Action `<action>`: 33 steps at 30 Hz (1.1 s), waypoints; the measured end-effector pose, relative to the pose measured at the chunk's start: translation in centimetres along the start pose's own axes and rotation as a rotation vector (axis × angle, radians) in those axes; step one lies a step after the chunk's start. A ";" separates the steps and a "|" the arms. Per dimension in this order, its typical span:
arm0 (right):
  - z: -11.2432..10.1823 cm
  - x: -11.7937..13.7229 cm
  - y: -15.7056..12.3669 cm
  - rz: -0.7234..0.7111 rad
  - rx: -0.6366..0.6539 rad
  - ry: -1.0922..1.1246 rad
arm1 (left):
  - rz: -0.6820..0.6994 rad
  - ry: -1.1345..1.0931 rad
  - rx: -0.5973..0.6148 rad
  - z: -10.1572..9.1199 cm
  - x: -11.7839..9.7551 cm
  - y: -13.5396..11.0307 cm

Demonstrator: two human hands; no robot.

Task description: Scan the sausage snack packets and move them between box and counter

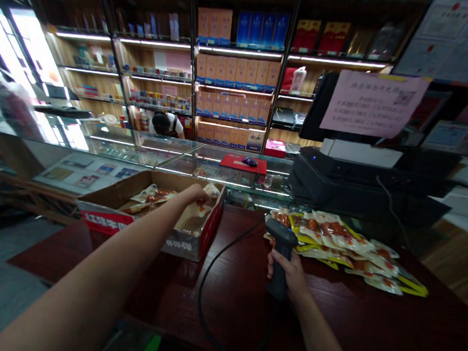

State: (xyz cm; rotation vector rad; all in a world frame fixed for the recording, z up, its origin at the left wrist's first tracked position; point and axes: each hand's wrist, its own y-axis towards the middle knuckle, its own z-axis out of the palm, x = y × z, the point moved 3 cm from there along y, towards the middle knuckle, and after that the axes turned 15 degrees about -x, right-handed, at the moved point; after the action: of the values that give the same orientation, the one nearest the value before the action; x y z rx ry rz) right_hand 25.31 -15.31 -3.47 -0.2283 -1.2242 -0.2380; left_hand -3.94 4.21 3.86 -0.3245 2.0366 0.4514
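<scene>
My left hand (pixel 197 194) reaches into the far right corner of an open cardboard box (pixel 183 245), its fingers closed on a clear plastic packet of reddish-brown food (pixel 212 190). More packets (pixel 152 195) of the same look lie on the left inside the box. In my right hand (pixel 289 270) is a black handheld barcode scanner (pixel 281 236), gripped by its handle, with its head raised above the table. Just beyond and to the right of the scanner, several food packets (pixel 330 230) with yellow edges lie in a loose pile.
The scanner's black cable (pixel 202 285) loops across the dark red table (pixel 236 261). Behind it stand a glass counter with a mouse (pixel 250 161) on a red mat, a black printer-like machine (pixel 330 177) and a monitor with a pink notice (pixel 373 105). A person (pixel 167 124) bends behind the counter.
</scene>
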 end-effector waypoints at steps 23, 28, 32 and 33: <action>0.6 0.7 -1.1 -0.021 0.032 0.004 | -0.050 -0.698 0.327 10.4 3.9 -14.2; 0.7 0.4 -1.0 0.002 -0.007 -0.036 | -0.016 -0.703 0.318 10.7 4.3 -13.8; 0.6 0.3 -0.9 0.017 -0.039 -0.047 | -0.052 -0.713 0.332 10.8 4.2 -13.9; 0.6 0.3 -0.9 0.016 -0.041 -0.048 | -0.057 -0.718 0.336 10.7 4.2 -14.0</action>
State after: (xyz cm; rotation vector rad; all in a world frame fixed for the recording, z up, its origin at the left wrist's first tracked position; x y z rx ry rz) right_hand 24.58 -15.96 -2.97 -0.2802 -1.2659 -0.2451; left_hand 8.09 -3.71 -7.12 -0.0023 1.3611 0.1455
